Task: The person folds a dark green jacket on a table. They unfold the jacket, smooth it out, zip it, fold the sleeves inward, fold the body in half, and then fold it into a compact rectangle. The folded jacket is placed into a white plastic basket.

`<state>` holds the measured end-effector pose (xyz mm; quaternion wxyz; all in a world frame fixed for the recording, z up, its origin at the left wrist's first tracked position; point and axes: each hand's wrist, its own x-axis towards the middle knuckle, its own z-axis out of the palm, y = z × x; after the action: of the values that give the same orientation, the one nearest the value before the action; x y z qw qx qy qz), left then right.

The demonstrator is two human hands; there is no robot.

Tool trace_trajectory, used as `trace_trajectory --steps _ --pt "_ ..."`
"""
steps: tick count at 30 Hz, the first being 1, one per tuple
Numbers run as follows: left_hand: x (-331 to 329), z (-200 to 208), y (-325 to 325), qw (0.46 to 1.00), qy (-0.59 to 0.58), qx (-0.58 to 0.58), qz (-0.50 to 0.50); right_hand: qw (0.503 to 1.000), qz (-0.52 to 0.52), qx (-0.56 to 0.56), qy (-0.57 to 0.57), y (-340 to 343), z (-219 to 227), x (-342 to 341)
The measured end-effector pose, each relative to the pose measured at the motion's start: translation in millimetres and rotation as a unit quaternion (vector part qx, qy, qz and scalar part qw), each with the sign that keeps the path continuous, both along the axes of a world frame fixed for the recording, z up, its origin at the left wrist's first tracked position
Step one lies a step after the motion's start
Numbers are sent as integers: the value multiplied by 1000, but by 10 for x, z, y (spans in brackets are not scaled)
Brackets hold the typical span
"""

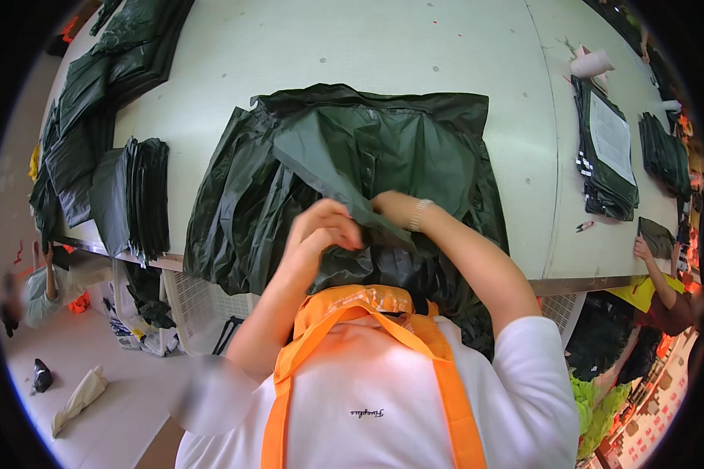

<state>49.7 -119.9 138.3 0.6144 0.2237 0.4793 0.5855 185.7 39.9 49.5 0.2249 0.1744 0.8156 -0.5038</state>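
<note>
A dark green garment (414, 148) of shiny coated cloth, with a line of round snaps, lies spread before me and droops over the near table edge. Across its middle, a lighter green flap (313, 164) is folded over at a slant. My right hand (395, 209), with a pale band at the wrist, is closed on the flap's edge; its fingertips are partly hidden by the cloth. Just left of the flap's lower part is my left hand (325, 227), slightly blurred. Its fingers are curled together, and anything between them cannot be made out.
Folded dark pieces (145, 195) and a long dark heap (94, 102) lie on the table (266, 47) at left. Toward the right are a stack with a white sheet (608, 133), a white roll (593, 62) and a marker (584, 227). A co-worker's hand (641, 248) holds dark cloth.
</note>
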Motion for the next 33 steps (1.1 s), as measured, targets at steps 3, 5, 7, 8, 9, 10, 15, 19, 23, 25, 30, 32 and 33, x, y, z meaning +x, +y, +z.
trace_trajectory --steps 3,5,7,8,9,10,15,19,23,25,30,32,33 --pt "-94 -299 7 903 379 -89 182 916 -307 151 210 124 470 686" --pt "-61 -289 123 884 407 -46 227 881 -340 266 196 123 614 1078" --pt "-39 -435 185 889 402 20 219 876 -305 328 180 -78 567 1315" --pt "-29 -457 239 901 374 47 217 873 -304 337 175 -195 562 1323" --pt "-84 -467 300 872 440 78 199 889 -314 297 153 -280 468 1327" --pt "-168 -480 362 838 504 108 179 886 -315 299 162 -298 330 1327" --pt "-1023 -219 288 691 717 -8 94 816 -417 310 253 -32 246 1327" --pt "-1015 -184 223 565 801 29 194 833 -450 209 244 65 403 1201" --pt "-33 -321 -64 658 729 189 -8 849 -372 269 262 314 157 1229" --pt "294 -699 -210 694 687 196 -94 856 -381 233 261 334 99 1210" --pt "189 -1170 -229 709 690 125 -77 860 -407 202 232 370 27 1103" --pt "182 -1079 -205 684 704 181 -64 838 -414 257 245 534 35 1166" --pt "213 -962 -215 664 711 227 -44 840 -436 243 213 697 32 1247"
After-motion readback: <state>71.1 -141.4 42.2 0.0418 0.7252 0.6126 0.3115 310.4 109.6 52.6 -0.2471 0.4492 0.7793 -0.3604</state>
